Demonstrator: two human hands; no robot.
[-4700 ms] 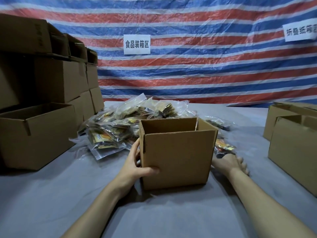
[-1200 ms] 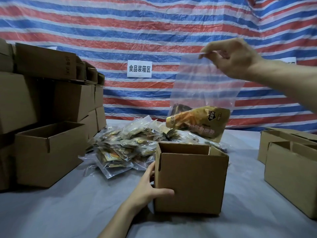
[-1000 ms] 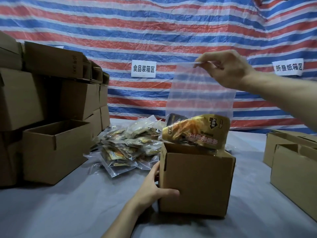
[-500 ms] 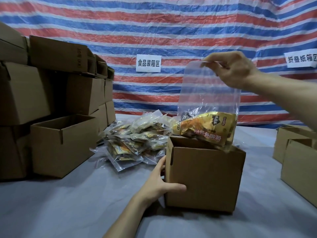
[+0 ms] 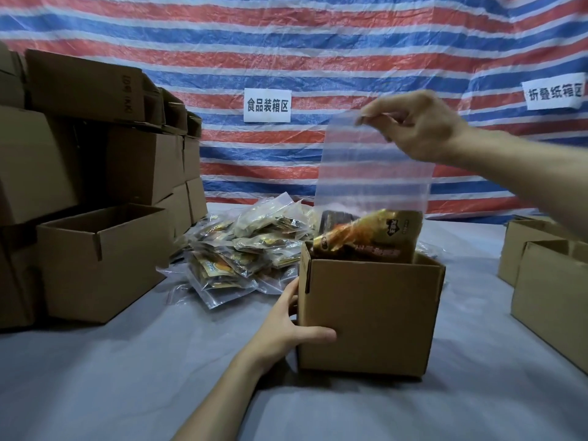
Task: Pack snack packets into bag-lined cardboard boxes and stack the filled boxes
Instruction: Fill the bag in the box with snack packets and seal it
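**Bag at the box mouth**

The clear bag (image 5: pixel 372 167) looks light, limp and slick, weighted by a packet (image 5: pixel 366 240) at its bottom, so the top edge is the best hold. The raised right hand (image 5: pixel 416 128) pinches that edge, with the bag's bottom at the box (image 5: pixel 369 316) rim. The left hand (image 5: pixel 286 329) grips the box's near-left corner.

Head-worn view — forward and down, close to the box (image 5: pixel 369 313).
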